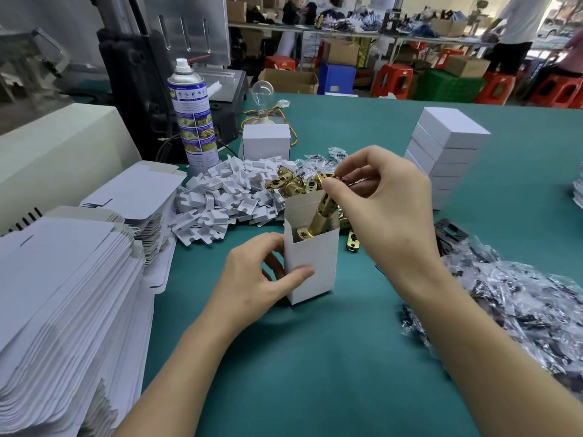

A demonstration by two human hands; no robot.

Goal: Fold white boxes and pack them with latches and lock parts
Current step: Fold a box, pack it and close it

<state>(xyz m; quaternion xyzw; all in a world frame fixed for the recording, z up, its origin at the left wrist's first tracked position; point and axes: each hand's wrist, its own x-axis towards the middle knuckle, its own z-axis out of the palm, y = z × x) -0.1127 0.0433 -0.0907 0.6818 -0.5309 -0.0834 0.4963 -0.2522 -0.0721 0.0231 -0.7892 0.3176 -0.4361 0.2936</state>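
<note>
Flat box blanks (pixel 63 294) are piled up near left on the desk (pixel 315 357). Left grip (pixel 252 279) is wrapped round the open white box (pixel 315 269), which stands upright mid-desk. Right grip (pixel 385 209) pinches a brass latch (pixel 325 212), tilted, lower end already inside the box. Behind that there's a heap of white inserts (pixel 220 197), and closed boxes (pixel 448 152) stacked further back on the right.

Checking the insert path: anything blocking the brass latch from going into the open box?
Nothing visible. The brass latch, pinched by the right hand, is partway inside the white box the left hand grips.
</note>
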